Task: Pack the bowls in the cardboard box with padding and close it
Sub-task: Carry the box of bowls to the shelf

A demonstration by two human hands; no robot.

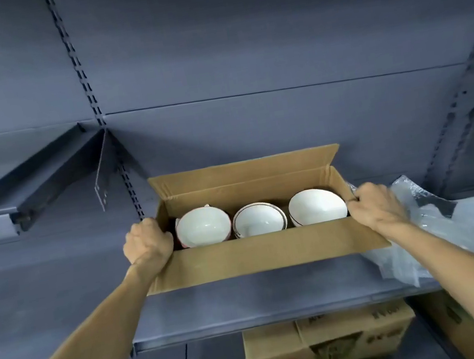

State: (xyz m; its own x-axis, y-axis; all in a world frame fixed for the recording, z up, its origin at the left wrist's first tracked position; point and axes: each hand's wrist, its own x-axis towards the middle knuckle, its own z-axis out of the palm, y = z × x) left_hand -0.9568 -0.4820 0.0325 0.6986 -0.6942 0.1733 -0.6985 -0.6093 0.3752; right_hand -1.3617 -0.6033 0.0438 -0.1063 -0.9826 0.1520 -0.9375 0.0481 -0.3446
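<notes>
Three white bowls [259, 218] sit side by side in the open cardboard box [267, 252] on the shelf [249, 301]. The left hand [147, 241] and right hand [374, 206] grip its ends, fingers curled over the edges. Bubble wrap [442, 227] lies just right of the box, so padding and closing the flaps seem left.

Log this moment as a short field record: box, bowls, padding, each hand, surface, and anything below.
box: open cardboard box, far flap up, near flap folded down toward the camera
bowls: three white bowl stacks in a row, left, middle, right
padding: clear plastic wrap beside the box on the right, none seen over the bowls
left hand: grips the box's left end
right hand: grips the box's right end
surface: grey shelf
below: a second cardboard box
</notes>
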